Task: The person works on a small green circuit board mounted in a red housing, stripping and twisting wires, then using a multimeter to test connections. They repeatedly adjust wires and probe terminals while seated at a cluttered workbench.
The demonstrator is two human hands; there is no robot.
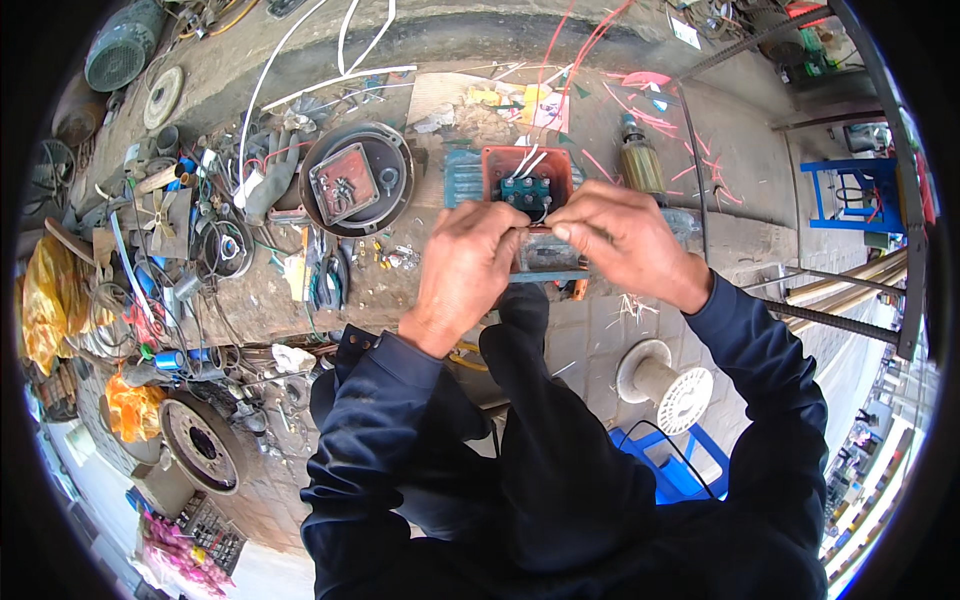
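Observation:
Both my hands meet at the near side of an electric motor (462, 182) with a blue-grey ribbed body. Its open, red-orange terminal box (562, 166) holds a dark green terminal block (512, 190) with metal studs. White wires (530, 158) rise from the block. My left hand (465, 262) is closed, thumb and forefinger pinching a thin wire (538, 228) at the box's near edge. From the other side my right hand (625, 238) pinches the same wire. The fingertips partly hide it.
Left of the motor, a round metal cover (308, 180) holds a red-rimmed square lid (330, 207) with small hardware. Pliers (330, 280) lie nearer. A copper-coloured rotor (641, 165) stands right. A cable spool (655, 383) and blue stool (720, 455) are on the floor.

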